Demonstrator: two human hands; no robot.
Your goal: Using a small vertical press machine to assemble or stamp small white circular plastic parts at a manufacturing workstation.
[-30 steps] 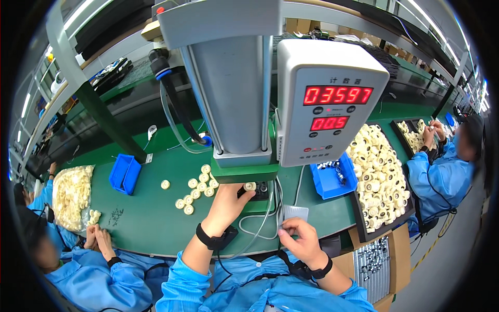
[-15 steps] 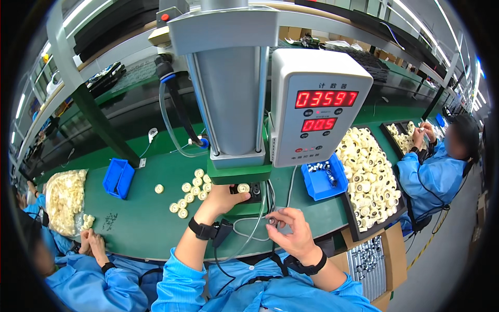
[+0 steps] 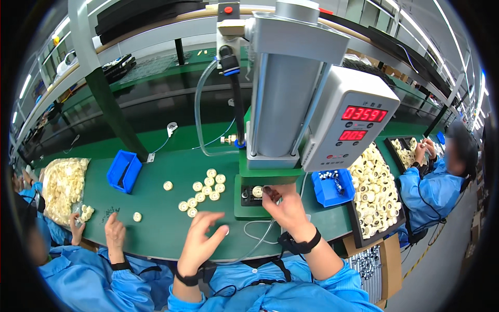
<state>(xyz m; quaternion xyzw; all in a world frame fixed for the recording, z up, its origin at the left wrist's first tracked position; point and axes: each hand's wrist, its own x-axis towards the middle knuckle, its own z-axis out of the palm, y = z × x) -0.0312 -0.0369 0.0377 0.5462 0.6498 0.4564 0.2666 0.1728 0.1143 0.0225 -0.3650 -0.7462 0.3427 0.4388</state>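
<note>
A tall press (image 3: 288, 104) with a grey cylinder and green frame stands on the green bench before me. In the black fixture (image 3: 247, 202) under it sits a cream round plastic part (image 3: 257, 192). My right hand (image 3: 289, 210) is at the fixture, thumb and fingers pinched on a small dark metal ring (image 3: 268, 192) beside that part; the fingers partly hide the ring. Nearer to me, left of the press, my left hand (image 3: 201, 240) hovers over the bench, fingers apart and holding nothing. Beyond it lies a loose group of cream round parts (image 3: 208, 190).
A counter box (image 3: 358, 117) with red digits hangs right of the press. A blue bin (image 3: 332, 187) of small metal pieces and a black tray (image 3: 371, 239) heaped with cream parts stand right. An empty blue bin (image 3: 125, 169) is left; co-workers' hands (image 3: 115, 234) work at both sides.
My left hand has left the fixture and drawn back toward me, opening. My right hand has carried the metal ring forward to the fixture. A cream part now lies near the left co-worker.
</note>
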